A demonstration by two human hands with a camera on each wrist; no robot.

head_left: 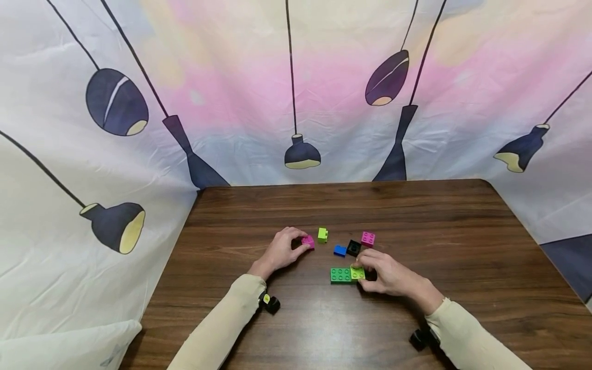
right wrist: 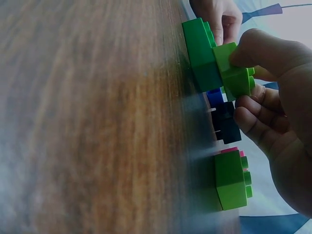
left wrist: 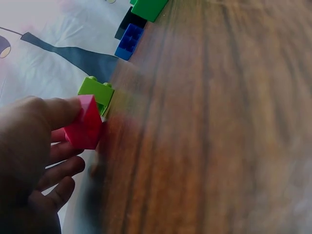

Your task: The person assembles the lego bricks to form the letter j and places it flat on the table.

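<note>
Between my left thumb and fingers a pink brick (head_left: 308, 242) is pinched, just above or on the table; my left hand (head_left: 280, 250) is left of the other bricks. My right hand (head_left: 390, 273) pinches a lime brick (right wrist: 234, 73) at the right end of a longer green brick (head_left: 340, 275). In the right wrist view the lime brick stands higher than the green one, over its end; whether they are joined I cannot tell. Another green brick (right wrist: 231, 180), hidden by my hand in the head view, stands near my right fingers.
Beyond my hands lie a lime brick (head_left: 322, 235) on its side, a blue brick (head_left: 339, 250), a black brick (head_left: 353, 247) and a second pink brick (head_left: 368, 239). The brown wooden table (head_left: 259, 205) ends at a lamp-patterned cloth (head_left: 250, 103).
</note>
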